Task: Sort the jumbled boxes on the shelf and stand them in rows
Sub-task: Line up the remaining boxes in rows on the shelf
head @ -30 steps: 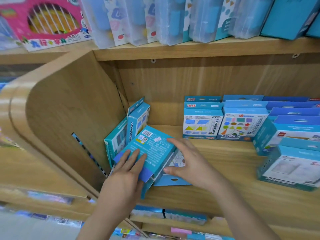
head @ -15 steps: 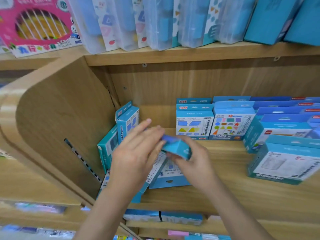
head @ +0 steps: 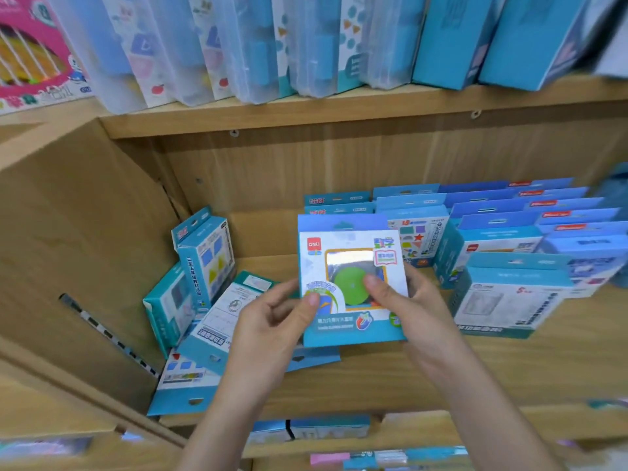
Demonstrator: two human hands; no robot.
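The wooden shelf [head: 390, 375] is carrying blue boxes. At its left end a tall box [head: 207, 256] is leaning towards the side panel [head: 68, 249], and a teal box [head: 168, 307] is tilting just in front of it. Beside them flat boxes [head: 221, 321] are lying overlapped, the lowest box [head: 183, 385] reaching the front edge. On the right, rows [head: 492, 229] of boxes are standing upright one behind another, with a shapes box [head: 419, 236] at their left and a white-faced box [head: 506, 300] standing nearest the front. The upper shelf [head: 339, 110] is bearing clear cases [head: 244, 45], cartons [head: 452, 39] and a pink box [head: 30, 52].
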